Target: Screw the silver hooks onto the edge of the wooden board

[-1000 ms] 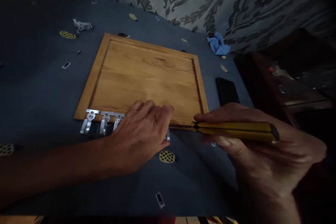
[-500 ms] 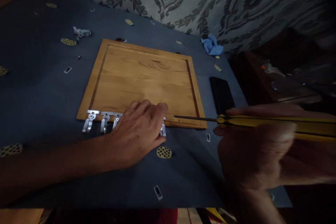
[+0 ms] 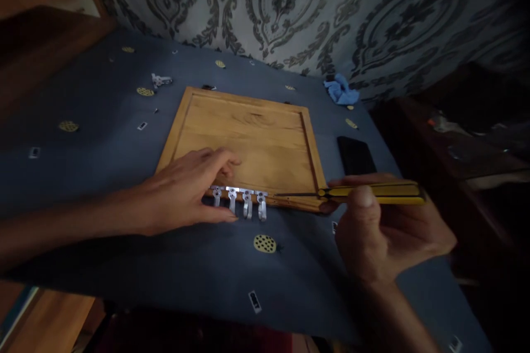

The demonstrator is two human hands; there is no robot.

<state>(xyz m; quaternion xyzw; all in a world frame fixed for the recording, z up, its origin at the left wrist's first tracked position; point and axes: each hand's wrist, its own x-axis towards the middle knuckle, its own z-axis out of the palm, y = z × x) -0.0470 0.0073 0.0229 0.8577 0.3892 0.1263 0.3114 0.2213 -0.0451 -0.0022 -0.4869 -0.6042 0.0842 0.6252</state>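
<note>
Left hand (image 3: 186,190) shifted left, open on wooden board (image 3: 252,138), hiding its near corner, four metal hooks (image 3: 239,201) now uncovered, right hand (image 3: 385,229) gripping yellow screwdriver (image 3: 372,192), tip dim

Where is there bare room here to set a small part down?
The wooden board has a bare middle panel beyond the left hand. The blue cloth left of it, short of the loose hook, is bare too. Crowded: the board's near edge, with hooks, screwdriver and right hand; phone at right.
</note>
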